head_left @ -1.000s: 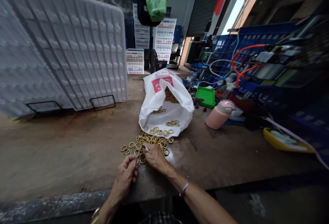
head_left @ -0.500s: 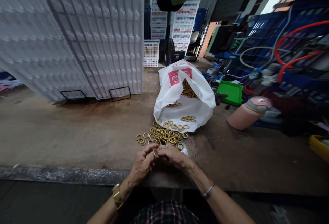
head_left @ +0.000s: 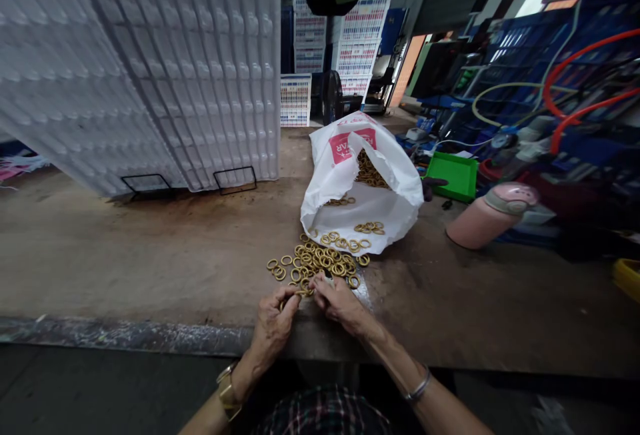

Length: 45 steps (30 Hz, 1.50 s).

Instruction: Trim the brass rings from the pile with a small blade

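We have both hands at the near edge of the worktop [head_left: 150, 268], close together, fingertips almost meeting. The left hand [head_left: 273, 318] is curled with its fingers pinched on what looks like a brass ring [head_left: 286, 300]; the grip is partly hidden, so we cannot be sure how many it holds. The right hand [head_left: 340, 298] rests fingers-down at the near fringe of the loose pile of rings [head_left: 320, 260]; whether it has closed on one we cannot tell.

The pile lies just beyond the hands, spilling from the mouth of the white plastic bag [head_left: 363, 192], which lies on its side and open toward us. More rings show inside the bag, some near the mouth and a heap deeper in.

Judgement on progress: early. Most rings are unhandled, in pile and bag; we see no separate finished lot on the worktop. A pink flask [head_left: 487, 215] and a green tray [head_left: 453, 175] lie to the right, well apart from the work.
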Each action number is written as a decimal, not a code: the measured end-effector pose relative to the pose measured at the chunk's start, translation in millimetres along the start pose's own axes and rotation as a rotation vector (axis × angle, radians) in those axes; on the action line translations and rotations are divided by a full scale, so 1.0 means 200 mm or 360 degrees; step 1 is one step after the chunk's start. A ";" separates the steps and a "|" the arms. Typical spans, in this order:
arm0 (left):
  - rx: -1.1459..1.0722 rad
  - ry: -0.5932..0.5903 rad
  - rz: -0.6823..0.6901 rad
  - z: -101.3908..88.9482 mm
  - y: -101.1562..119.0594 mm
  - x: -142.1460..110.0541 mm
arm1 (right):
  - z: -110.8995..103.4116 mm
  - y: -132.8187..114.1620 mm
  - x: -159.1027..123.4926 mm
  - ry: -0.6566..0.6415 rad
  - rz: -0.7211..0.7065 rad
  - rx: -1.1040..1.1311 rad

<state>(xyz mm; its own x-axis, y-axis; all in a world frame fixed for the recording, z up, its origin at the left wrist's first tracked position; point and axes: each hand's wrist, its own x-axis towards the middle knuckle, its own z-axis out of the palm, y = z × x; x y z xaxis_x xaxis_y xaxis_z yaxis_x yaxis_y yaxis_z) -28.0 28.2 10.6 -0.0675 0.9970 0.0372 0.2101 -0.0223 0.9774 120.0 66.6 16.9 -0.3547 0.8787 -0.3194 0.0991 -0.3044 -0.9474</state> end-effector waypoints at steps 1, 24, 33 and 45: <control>0.0011 -0.0013 0.0009 0.00 0.00 0.00 | 0.00 0.00 0.00 0.0037 -0.0071 -0.0066; -0.0915 -0.0451 -0.0768 0.02 0.10 -0.05 | 0.03 0.01 0.01 0.0140 -0.0355 -0.0450; -0.0655 -0.0354 -0.0533 0.03 0.07 -0.05 | 0.01 0.05 -0.02 0.0138 -0.0518 -0.1109; -0.0452 -0.0293 -0.0537 0.03 0.04 -0.05 | 0.02 0.06 -0.04 0.0045 -0.0479 -0.1696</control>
<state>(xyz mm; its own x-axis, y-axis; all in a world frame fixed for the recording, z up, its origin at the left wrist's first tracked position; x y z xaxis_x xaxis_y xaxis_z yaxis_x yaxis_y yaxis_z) -19.6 18.4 17.5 0.0934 0.9480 -0.3044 -0.0705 0.3113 0.9477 119.8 53.4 8.3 -0.4788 0.8759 -0.0603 0.7666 0.3836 -0.5149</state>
